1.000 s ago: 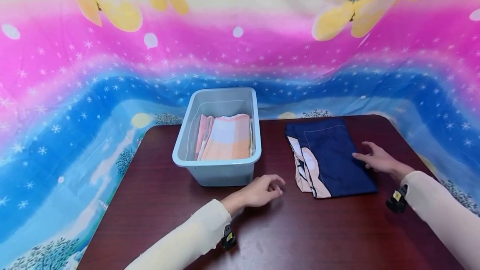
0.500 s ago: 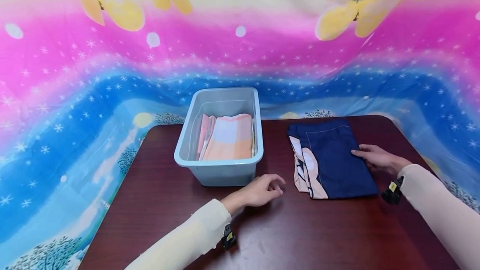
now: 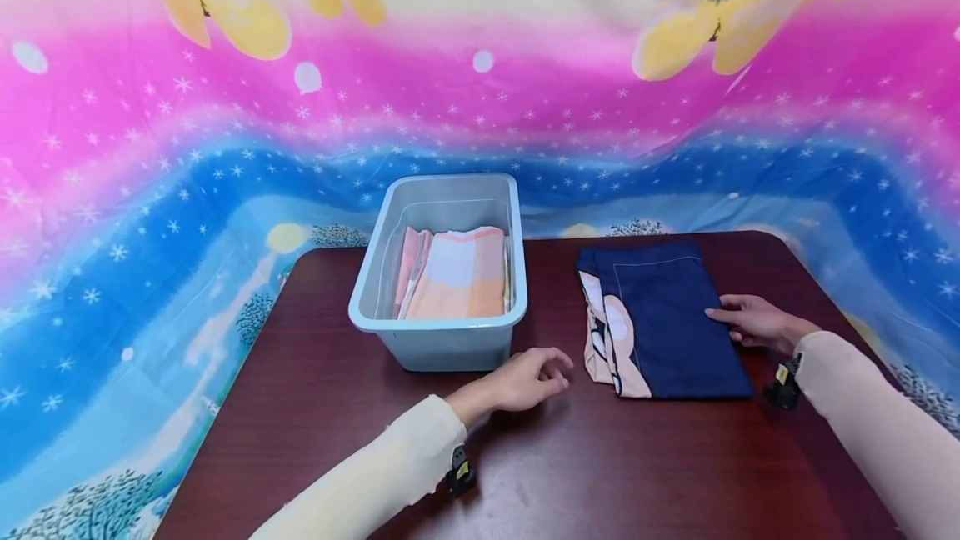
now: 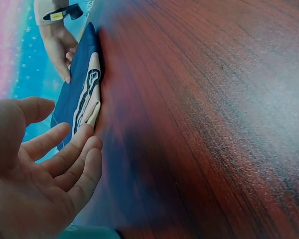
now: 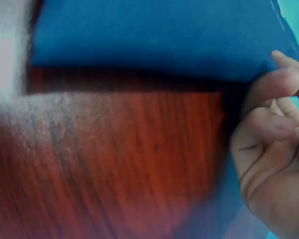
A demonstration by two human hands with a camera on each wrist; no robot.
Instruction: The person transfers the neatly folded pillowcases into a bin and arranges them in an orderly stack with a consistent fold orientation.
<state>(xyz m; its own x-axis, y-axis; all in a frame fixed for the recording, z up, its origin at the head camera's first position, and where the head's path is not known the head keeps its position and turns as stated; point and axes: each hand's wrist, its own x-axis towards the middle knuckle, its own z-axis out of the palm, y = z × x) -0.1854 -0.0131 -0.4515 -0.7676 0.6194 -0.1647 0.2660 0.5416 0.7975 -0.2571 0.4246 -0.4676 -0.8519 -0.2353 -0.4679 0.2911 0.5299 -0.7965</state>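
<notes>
A folded navy cloth [image 3: 667, 315] with a peach and white printed edge lies on the dark red table [image 3: 637, 457], right of centre. My right hand [image 3: 750, 321] is at the cloth's right edge. In the right wrist view its thumb [image 5: 276, 82] meets the blue edge [image 5: 139, 35] and the other fingers are curled. My left hand [image 3: 525, 377] rests on the table just left of the cloth, holding nothing. In the left wrist view that hand [image 4: 45, 169] has relaxed fingers, with the cloth [image 4: 77, 84] and the right hand [image 4: 57, 42] beyond.
A pale blue plastic bin [image 3: 435, 325] stands at the table's back centre with a folded orange and pink cloth [image 3: 457, 273] inside. A bright pink, blue and yellow sheet [image 3: 480, 107] hangs behind and around the table.
My right hand has drawn back from lying spread on top of the navy cloth to its right edge, fingers now together. The left hand has stayed put.
</notes>
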